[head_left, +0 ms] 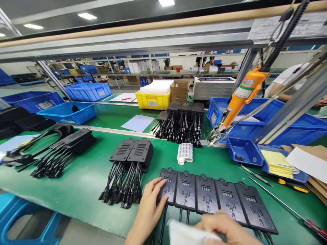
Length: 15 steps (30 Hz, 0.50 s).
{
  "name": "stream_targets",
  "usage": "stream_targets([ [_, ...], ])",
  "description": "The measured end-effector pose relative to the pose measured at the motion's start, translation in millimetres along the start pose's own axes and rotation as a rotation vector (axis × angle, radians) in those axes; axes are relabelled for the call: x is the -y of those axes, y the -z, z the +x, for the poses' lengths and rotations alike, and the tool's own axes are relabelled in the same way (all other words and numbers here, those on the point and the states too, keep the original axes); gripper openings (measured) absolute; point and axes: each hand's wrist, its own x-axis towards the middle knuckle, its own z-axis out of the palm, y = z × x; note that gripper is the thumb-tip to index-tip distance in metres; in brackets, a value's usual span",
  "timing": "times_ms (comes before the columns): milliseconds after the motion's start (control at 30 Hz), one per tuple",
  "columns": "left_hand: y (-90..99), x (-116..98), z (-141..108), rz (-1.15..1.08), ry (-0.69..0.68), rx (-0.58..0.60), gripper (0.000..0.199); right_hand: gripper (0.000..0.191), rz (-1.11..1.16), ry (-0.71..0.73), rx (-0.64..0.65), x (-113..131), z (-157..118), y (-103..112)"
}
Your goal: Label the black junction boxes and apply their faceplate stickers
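Observation:
Five flat black controllers with digit displays lie side by side on the green bench. My left hand (150,206) rests against the leftmost controller (168,185), fingers on its left edge and thumb spread apart near its lower end. My right hand (219,226), blurred, is closed on a white cloth or paper wipe (187,234) just below the middle of the row. The rightmost controller (257,207) lies beyond that hand. Behind the row stands a curled roll of white labels (185,152). To the left sit stacked black boxes with bundled cables (131,154).
An orange electric screwdriver (242,92) hangs at right above a small blue parts bin (244,149). A long screwdriver (281,200) lies along the right side. More cabled boxes (185,112), a yellow bin (152,100) and blue crates (67,112) stand farther back. A co-worker's arm shows at far right.

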Motion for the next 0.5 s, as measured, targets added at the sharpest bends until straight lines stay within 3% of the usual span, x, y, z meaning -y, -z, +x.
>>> stream_targets([
  [67, 1.1, -10, 2, 0.096, -0.026, 0.069, 0.043, 0.053, -0.106, -0.132, -0.209, -4, -23, 31],
  [133, 3.4, -17, 2, 0.137, 0.024, 0.107, 0.058, 0.051, -0.240, -0.196, -0.369, -16, -37, 55],
  [200, 6.2, -18, -2, 0.115, 0.101, 0.123, 0.080, 0.047, -0.381, -0.248, -0.501, -37, -43, 64],
  [267, 7.7, -13, -9, -0.003, 0.169, 0.142, 0.092, 0.044, -0.488, -0.265, -0.557, -59, -42, 58],
  [367, 4.2, 0, -19, -0.281, 0.228, 0.115, 0.089, 0.044, -0.583, -0.169, -0.432, -80, -27, 32],
  [500, -8.0, 12, -29, -0.503, 0.256, 0.001, 0.095, 0.052, -0.640, -0.104, -0.221, -73, 14, -4],
])
